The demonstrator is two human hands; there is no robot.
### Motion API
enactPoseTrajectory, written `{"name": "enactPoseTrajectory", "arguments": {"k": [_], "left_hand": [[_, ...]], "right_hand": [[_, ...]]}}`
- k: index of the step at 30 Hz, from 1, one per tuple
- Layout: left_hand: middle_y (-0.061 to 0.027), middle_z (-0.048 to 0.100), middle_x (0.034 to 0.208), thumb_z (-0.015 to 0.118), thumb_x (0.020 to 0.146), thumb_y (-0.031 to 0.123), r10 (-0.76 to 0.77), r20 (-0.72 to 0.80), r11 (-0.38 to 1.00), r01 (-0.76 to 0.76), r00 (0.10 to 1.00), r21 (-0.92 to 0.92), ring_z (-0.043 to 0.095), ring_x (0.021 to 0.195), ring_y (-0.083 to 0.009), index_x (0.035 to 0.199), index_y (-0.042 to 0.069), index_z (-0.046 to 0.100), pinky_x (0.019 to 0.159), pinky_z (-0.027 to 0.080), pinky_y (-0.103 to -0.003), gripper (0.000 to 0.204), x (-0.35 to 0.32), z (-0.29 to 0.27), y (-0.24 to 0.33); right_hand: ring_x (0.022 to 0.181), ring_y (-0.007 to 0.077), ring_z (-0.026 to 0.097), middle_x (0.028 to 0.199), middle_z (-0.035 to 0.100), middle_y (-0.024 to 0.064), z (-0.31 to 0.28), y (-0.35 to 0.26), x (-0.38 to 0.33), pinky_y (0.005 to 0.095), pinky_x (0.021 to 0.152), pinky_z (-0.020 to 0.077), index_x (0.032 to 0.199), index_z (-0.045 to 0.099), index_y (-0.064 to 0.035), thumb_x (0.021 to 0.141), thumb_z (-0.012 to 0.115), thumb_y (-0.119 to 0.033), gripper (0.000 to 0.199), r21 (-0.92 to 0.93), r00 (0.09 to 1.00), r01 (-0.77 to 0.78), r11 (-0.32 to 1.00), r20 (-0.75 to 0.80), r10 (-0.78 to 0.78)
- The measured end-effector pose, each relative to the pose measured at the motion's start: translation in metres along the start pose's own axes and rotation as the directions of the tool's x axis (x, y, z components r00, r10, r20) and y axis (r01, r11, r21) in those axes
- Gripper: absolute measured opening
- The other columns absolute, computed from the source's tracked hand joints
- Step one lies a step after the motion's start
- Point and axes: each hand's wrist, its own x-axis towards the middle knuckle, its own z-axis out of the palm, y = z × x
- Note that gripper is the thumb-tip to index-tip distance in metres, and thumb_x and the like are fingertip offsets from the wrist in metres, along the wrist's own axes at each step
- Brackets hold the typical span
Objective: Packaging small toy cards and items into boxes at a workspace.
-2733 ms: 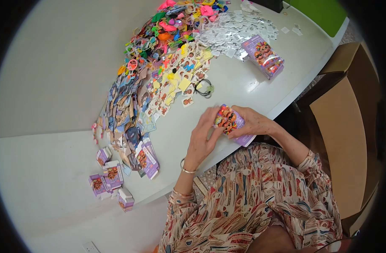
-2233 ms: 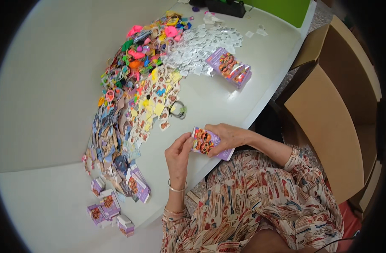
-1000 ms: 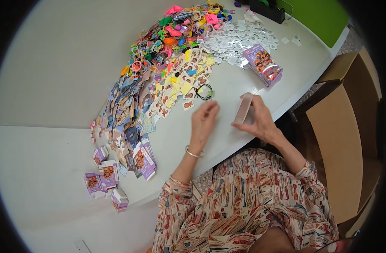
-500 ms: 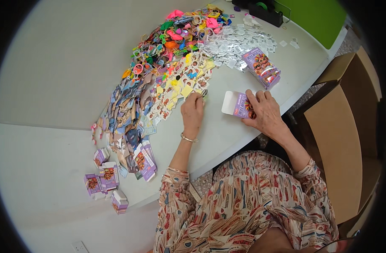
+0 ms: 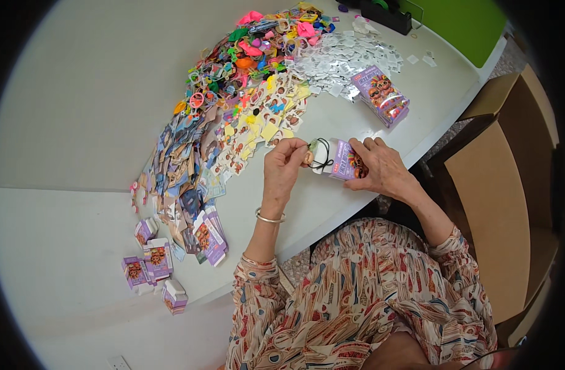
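My left hand [image 5: 281, 176], with a metal bangle on its wrist, pinches a small charm [image 5: 309, 157] in beige and green on a looped black cord [image 5: 328, 163]. The cord hangs over the open white end of a small purple carton [image 5: 342, 162]. My right hand [image 5: 387, 168] grips that carton from its right side, thumb below and fingers on top, covering part of its printed front. Just beyond my left hand spreads a pile of yellow and white picture cards [image 5: 264, 129].
Farther back lie a heap of colourful small toys [image 5: 245, 61] and a mound of clear little packets [image 5: 350, 61]. Stacked purple cartons [image 5: 381, 95] stand at right, folded cartons [image 5: 210, 236] at left. An open cardboard box [image 5: 489, 209] stands beside the table; a tape dispenser [image 5: 387, 15] sits at the back.
My left hand has come from the card pile toward the carton, turning so the charm and black cord show at its open end. My right hand keeps its grip.
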Motion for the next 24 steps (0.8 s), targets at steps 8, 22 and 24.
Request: {"name": "enactPoseTrajectory", "arguments": {"k": [8,22,24], "left_hand": [[-0.0099,0.063,0.095,0.063,0.083,0.001,0.616,0.191,0.324,-0.467,0.764,0.823,0.060,0.081,-0.0236,0.096,0.000,0.062,0.071,0.049,-0.031,0.013,-0.013,0.036,0.000],[-0.0131,0.062,0.097,0.069,0.081,0.013,0.429,-0.132,0.561,-0.149,0.893,0.814,0.058,0.087,-0.0265,0.101,0.000,0.064,0.081,0.046,-0.037,0.024,0.002,-0.062,-0.046],[-0.0125,0.062,0.096,0.071,0.079,0.017,0.550,0.015,0.319,-0.227,0.835,0.920,0.057,0.088,-0.0268,0.099,0.001,0.064,0.081,0.045,-0.037,0.026,0.004,-0.065,-0.051]], "right_hand": [[0.094,0.0359,0.056,0.099,0.058,0.0190,0.007,-0.006,0.001,0.0432,0.081,0.0476,0.123,0.045,0.0024,0.064,0.079,-0.043,0.081,0.031,1.000,-0.022,0.999,-0.014,0.022],[0.092,0.0365,0.055,0.096,0.056,0.0221,0.009,-0.007,0.000,0.0432,0.080,0.0462,0.113,0.044,0.0027,0.066,0.077,-0.041,0.072,0.163,0.986,-0.038,0.986,-0.156,0.064],[0.092,0.0364,0.055,0.095,0.056,0.0221,0.009,-0.009,0.002,0.0433,0.080,0.0462,0.112,0.044,0.0028,0.066,0.077,-0.042,0.072,0.159,0.985,-0.035,0.987,-0.160,0.060]]}}
